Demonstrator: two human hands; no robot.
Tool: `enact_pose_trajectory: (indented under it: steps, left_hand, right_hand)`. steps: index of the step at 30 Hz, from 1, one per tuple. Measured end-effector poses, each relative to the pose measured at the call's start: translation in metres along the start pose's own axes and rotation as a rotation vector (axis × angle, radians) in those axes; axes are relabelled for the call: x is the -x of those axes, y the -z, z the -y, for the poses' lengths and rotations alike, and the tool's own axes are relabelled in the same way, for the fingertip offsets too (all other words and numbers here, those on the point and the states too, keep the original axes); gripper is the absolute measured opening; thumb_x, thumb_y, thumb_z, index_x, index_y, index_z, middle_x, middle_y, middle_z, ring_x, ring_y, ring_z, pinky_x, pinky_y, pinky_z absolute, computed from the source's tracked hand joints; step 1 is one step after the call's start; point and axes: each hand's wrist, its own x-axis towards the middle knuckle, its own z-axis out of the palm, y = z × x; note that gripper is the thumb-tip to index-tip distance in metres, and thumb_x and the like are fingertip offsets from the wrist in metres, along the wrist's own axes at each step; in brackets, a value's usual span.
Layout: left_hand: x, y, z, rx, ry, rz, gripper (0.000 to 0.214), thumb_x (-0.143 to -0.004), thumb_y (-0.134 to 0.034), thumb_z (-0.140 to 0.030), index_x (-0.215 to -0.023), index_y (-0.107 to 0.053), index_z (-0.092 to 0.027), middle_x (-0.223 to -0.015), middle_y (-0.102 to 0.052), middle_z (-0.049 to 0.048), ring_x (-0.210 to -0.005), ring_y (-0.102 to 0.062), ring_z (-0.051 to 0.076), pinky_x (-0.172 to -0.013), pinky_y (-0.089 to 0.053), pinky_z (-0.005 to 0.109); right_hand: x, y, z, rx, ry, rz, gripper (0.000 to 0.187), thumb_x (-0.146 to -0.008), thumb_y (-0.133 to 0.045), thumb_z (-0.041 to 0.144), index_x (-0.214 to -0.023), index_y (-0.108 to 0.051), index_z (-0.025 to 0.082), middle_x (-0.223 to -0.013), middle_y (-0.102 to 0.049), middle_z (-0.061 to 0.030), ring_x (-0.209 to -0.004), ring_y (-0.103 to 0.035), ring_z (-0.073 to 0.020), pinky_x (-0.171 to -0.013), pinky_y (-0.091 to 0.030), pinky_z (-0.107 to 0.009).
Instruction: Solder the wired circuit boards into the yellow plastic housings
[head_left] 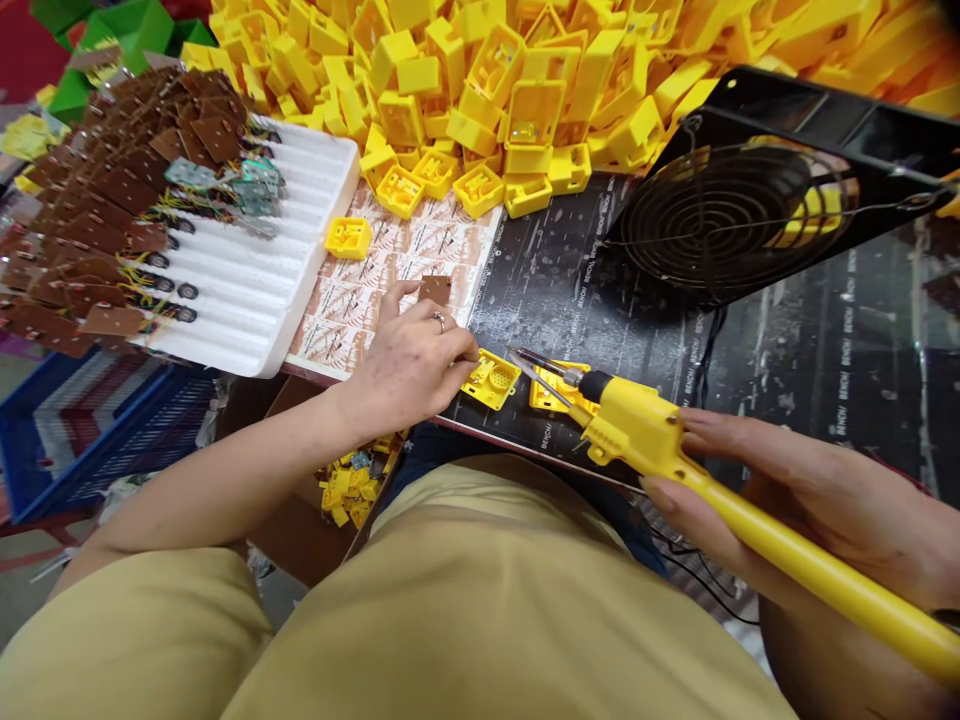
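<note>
Two hands well apart. Left hand (412,360) at center of frame, ring on one finger, fingers bent, thumb and fingertips close together at the left edge of a small yellow case (496,382). Can't tell if it grips the case or a tiny part; fingertips hide that spot. This case lies open side up near the front edge of the black bench mat (780,350), just right of center.

Right hand (817,480), lower right, wrapped around the long handle of a yellow soldering gun (645,430). Gun slants from lower right up toward center; its metal tip (547,362) points left, over a second yellow case (546,392) and partly covering it. Contact between tip and case: can't tell. The two cases sit side by side, a small gap between.

Brown board (435,290) just above left hand, on a patterned sheet (360,310). One yellow box (349,238) higher up, near the white foam tray (300,290). Tray, upper left, carries a heap of brown boards (112,190) with wires.

Big pile of yellow housings (465,90) across the top. Black fan (705,220) tilted, upper right. Blue crate (30,450) at left edge. Carton (289,510) with yellow pieces below the bench, lower left of center.
</note>
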Motion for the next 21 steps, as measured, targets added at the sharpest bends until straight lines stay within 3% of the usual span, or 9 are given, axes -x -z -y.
enact_pose_trajectory:
  steps: [4,8,13,21]
  left_hand:
    - [-0.007,0.006,0.000,-0.005,-0.026,0.113,0.023,-0.087,-0.052,-0.027,-0.078,-0.072,-0.020,-0.072,-0.071,0.0042,-0.083,-0.063,0.022,-0.108,-0.032,0.053]
    - [-0.023,0.015,0.001,0.012,-0.020,0.261,0.019,-0.081,-0.054,-0.025,-0.074,-0.071,-0.021,-0.066,-0.069,0.0010,-0.076,-0.062,0.019,-0.105,-0.034,0.047]
    - [-0.045,0.024,-0.002,-0.003,-0.024,0.436,0.013,-0.074,-0.058,-0.020,-0.070,-0.070,-0.021,-0.065,-0.068,-0.0010,-0.070,-0.061,0.017,-0.095,-0.041,0.040]
    - [-0.059,0.028,-0.010,-0.100,-0.032,0.535,0.008,-0.068,-0.061,-0.019,-0.065,-0.068,-0.021,-0.057,-0.061,0.0004,-0.071,-0.062,0.021,-0.081,-0.045,0.037]
  right_hand:
    - [-0.009,0.003,0.013,-0.051,0.119,0.088,0.036,-0.086,-0.070,0.022,-0.120,-0.059,0.027,-0.088,-0.073,-0.0002,-0.077,-0.071,-0.0133,-0.073,-0.060,-0.025]
    - [-0.020,0.004,0.023,-0.037,0.196,0.159,0.023,-0.083,-0.072,0.016,-0.100,-0.058,0.023,-0.083,-0.070,0.0010,-0.077,-0.070,-0.0125,-0.069,-0.060,-0.024]
    - [-0.026,0.000,0.027,0.012,0.262,0.135,0.021,-0.082,-0.073,0.013,-0.094,-0.056,0.020,-0.077,-0.068,0.0010,-0.070,-0.067,-0.0101,-0.066,-0.058,-0.021]
    - [-0.032,-0.009,0.030,0.015,0.366,0.118,0.025,-0.076,-0.079,0.013,-0.092,-0.061,0.018,-0.077,-0.070,0.0001,-0.067,-0.067,-0.0105,-0.063,-0.058,-0.021]
